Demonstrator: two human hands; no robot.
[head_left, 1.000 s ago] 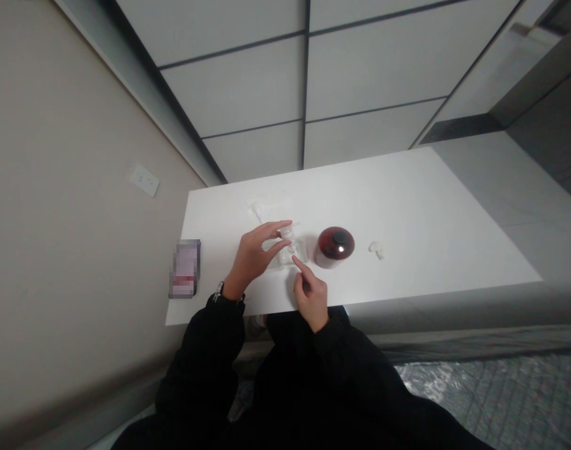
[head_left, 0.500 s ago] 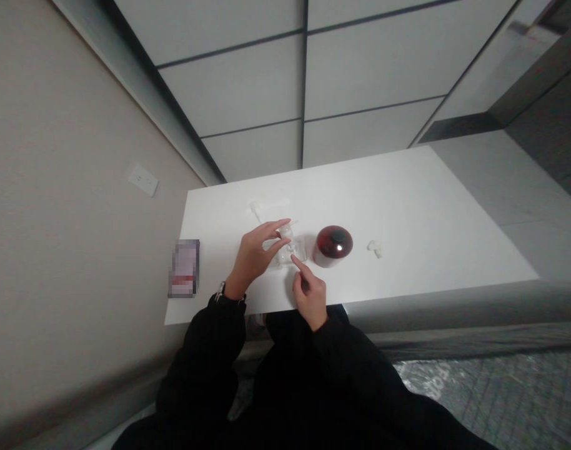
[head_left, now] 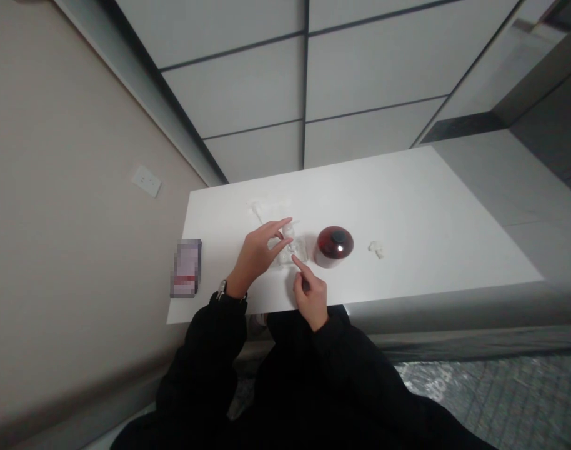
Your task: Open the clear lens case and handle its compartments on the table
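Observation:
My left hand (head_left: 262,248) has its thumb and fingers around a small whitish, translucent cylinder (head_left: 288,230), perhaps a bottle top. Just below it is a clear, glass-like container (head_left: 300,250), partly covered by my fingers. My right hand (head_left: 310,292) points its index finger at the container's near side, with the tip at or against it. The other right fingers are curled, and the thumb is apart from the index finger. Close by on the right stands a brown bottle (head_left: 333,247) with a dark cap and a pale lower part.
A thin whitish piece with a stem (head_left: 256,212) lies beyond my left hand. Crumpled white scraps (head_left: 376,249) lie right of the bottle. A blurred-out pinkish box (head_left: 186,269) sits at the left end of the white table (head_left: 435,219), near the wall (head_left: 93,206).
The whole view has shifted very slightly. Both hands keep nearly the same pose around the cylinder and the clear container, and the bottle has stayed put.

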